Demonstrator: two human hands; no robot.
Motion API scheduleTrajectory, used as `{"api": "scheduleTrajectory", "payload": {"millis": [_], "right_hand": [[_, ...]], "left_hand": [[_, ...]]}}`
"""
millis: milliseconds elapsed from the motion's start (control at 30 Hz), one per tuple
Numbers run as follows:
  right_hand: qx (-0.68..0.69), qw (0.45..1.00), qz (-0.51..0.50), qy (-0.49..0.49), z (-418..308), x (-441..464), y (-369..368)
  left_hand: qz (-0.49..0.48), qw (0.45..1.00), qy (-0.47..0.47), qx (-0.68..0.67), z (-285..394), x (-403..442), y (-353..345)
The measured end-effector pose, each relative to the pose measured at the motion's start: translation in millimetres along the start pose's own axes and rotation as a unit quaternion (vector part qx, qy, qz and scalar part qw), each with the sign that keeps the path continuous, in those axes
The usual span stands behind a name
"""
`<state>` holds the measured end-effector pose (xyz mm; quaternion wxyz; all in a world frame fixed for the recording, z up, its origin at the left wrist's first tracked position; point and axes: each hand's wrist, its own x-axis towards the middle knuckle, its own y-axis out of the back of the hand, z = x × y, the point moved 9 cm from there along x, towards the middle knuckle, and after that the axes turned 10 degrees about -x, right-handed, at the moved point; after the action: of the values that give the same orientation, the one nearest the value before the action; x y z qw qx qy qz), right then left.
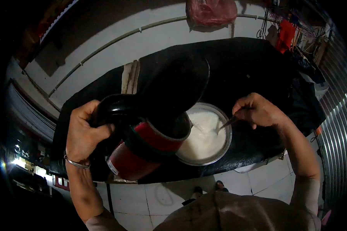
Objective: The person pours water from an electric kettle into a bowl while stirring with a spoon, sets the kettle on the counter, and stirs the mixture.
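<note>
A red kettle (137, 156) with a black handle and a raised black lid (181, 82) is tilted to the right, its spout at the rim of a metal bowl. My left hand (85, 133) is wrapped round the kettle's handle. The round bowl (218, 158) holds a white substance (202, 144), and a thin stream seems to fall into it from the spout. At the bowl's right side, my right hand (254, 109) grips a metal spoon (228, 122), whose lower end is in the white substance.
Under the bowl lies a black-covered table (243, 69). A red bag (212, 11) hangs on the wall behind. Wooden sticks (132, 77) lie at the back left edge. A red object (285, 36) and cables are at the back right, beside corrugated metal (339, 104).
</note>
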<state>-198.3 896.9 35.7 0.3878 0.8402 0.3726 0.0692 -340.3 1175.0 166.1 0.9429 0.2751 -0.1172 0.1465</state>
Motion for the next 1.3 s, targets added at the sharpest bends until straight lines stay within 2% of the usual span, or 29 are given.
{"api": "scheduleTrajectory", "payload": {"millis": [100,200,333,433,467,533,667,767,900,967,1033,1167,1233,1300], "right_hand": [[0.013,0.999,0.047,0.001,3,4,-2],[0.015,0.999,-0.015,0.036,-7,3,-15],[-0.019,1.000,0.011,-0.009,3,2,6],[0.022,0.999,0.032,0.014,-6,9,-8],[0.018,1.000,-0.008,0.022,-7,9,-15],[0.002,1.000,-0.012,0.011,-9,1,-5],[0.025,1.000,0.009,0.000,0,6,-3],[0.031,0.999,0.026,0.022,-13,5,-7],[-0.001,1.000,-0.016,-0.010,-2,1,-2],[-0.003,0.999,0.038,-0.008,-5,3,4],[0.012,0.999,0.037,-0.001,-11,1,-2],[-0.001,1.000,-0.016,0.002,-8,-2,-2],[0.008,0.999,0.032,-0.006,-5,0,5],[0.023,1.000,0.019,0.004,-7,3,-10]], "left_hand": [[0.001,1.000,0.000,-0.005,0,0,-2],[-0.001,1.000,-0.004,0.006,0,0,1],[-0.006,0.999,-0.031,0.020,1,1,0],[-0.010,1.000,-0.023,0.017,0,1,1],[-0.008,1.000,-0.021,0.016,1,2,2],[-0.013,0.998,-0.019,0.065,2,2,3],[-0.001,1.000,-0.010,-0.025,1,2,0],[-0.019,1.000,-0.010,-0.009,-3,5,2],[-0.017,0.999,-0.019,-0.038,-1,4,1],[-0.023,0.999,-0.004,-0.040,-3,5,1],[-0.024,0.999,-0.008,-0.039,0,4,-1],[-0.012,0.999,-0.016,-0.039,2,3,0],[-0.017,0.999,-0.012,-0.033,0,3,2],[-0.022,0.999,-0.010,-0.027,0,4,0]]}}
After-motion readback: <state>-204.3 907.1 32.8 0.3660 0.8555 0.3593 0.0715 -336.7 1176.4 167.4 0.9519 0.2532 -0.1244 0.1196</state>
